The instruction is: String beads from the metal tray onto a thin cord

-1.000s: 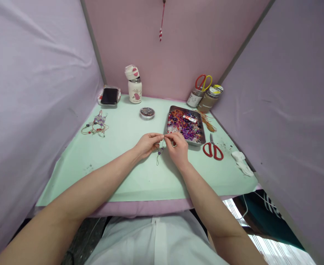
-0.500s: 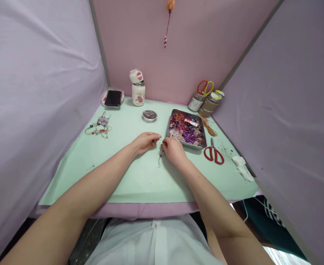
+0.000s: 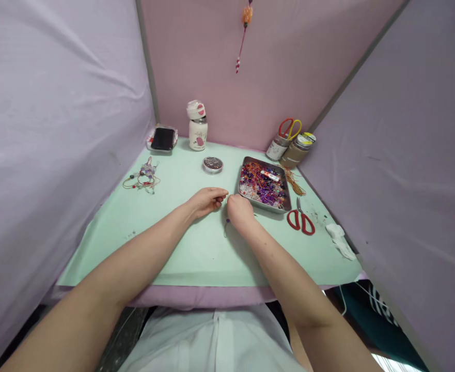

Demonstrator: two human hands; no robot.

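Observation:
Over the middle of the table, my left hand (image 3: 209, 201) is closed in a pinch on the thin end of a beaded cord. My right hand (image 3: 240, 211) is closed on the same cord, close to the left fingertips. Below my right hand, a purple bead and a thin loop of the beaded cord (image 3: 228, 221) show; the rest is hidden under the hand. Just beyond the right hand sits a metal tray (image 3: 268, 208) filled with red, purple and clear beads, with a small white-and-red tube lying on them.
Red-handled scissors (image 3: 300, 219) and white tissue (image 3: 340, 242) lie at right. Behind the tray stand a jar of scissors (image 3: 277, 148), another jar (image 3: 297, 151) and orange threads (image 3: 296, 183). A round tin (image 3: 213, 165), a bottle (image 3: 198, 134), a phone (image 3: 162, 139) and beaded strings (image 3: 144, 178) lie farther left.
My right hand has turned and closed more, covering most of the beaded part that showed before. The left hand keeps its pinch. The whole view has shifted slightly.

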